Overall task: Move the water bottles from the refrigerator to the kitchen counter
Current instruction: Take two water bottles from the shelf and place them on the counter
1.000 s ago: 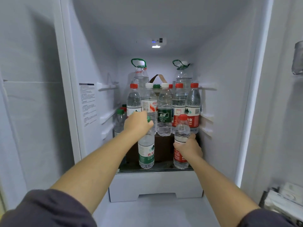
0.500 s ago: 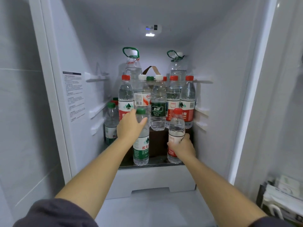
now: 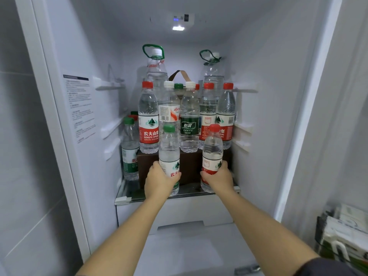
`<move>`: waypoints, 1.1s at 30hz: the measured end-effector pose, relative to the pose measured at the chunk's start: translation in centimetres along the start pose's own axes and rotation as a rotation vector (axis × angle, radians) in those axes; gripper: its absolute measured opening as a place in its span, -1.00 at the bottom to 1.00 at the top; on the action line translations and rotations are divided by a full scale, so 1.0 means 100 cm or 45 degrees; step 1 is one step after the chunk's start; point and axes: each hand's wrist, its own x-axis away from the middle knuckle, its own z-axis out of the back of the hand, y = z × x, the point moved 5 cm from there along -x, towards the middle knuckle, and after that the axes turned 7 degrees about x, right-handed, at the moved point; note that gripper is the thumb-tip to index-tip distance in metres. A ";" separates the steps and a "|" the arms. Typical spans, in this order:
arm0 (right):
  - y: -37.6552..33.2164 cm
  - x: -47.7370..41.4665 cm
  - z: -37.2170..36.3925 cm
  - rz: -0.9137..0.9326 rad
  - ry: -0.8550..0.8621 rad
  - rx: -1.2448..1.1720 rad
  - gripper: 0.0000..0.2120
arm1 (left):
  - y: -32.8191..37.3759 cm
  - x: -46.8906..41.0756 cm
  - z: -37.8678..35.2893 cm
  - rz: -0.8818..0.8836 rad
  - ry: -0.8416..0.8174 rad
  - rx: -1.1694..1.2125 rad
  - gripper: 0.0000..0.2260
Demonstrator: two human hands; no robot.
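Head view: open refrigerator (image 3: 83, 56), interior lamp (image 3: 178, 28) lit at the top. Both arms reach in. Left hand (image 3: 159, 181) is wrapped round the lower label of a green-capped water bottle (image 3: 169, 150), fingers curled close about it, thumb on the near side. Right hand (image 3: 218, 179) grips a red-capped water bottle (image 3: 212, 150) the same way, low on the body, fingers closed round the red label. Both bottles are upright, near each other but apart, their bases at the front edge of the glass shelf (image 3: 123, 198); whether they rest on it or are held just clear cannot be told. Directly behind them is a brown box (image 3: 189, 166) on the same shelf, bearing a row of taller bottles: a red-capped Nongfu Spring bottle (image 3: 148, 120) at left, two white-capped ones (image 3: 169, 108), and two more red-capped ones (image 3: 226, 114) at right. At the back stand two large jugs with green carry handles (image 3: 154, 64). Left of the box is another green-capped bottle (image 3: 129, 148), beside the wall. A printed sticker (image 3: 79, 108) is on the left inner wall. White drawer (image 3: 179, 212) lies below the shelf. White packages (image 3: 342, 232) sit at lower right, outside the refrigerator.
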 end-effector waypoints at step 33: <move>0.099 0.140 -0.049 -0.034 -0.268 -0.069 -0.49 | -0.132 0.126 -0.014 0.125 -0.189 0.169 -0.52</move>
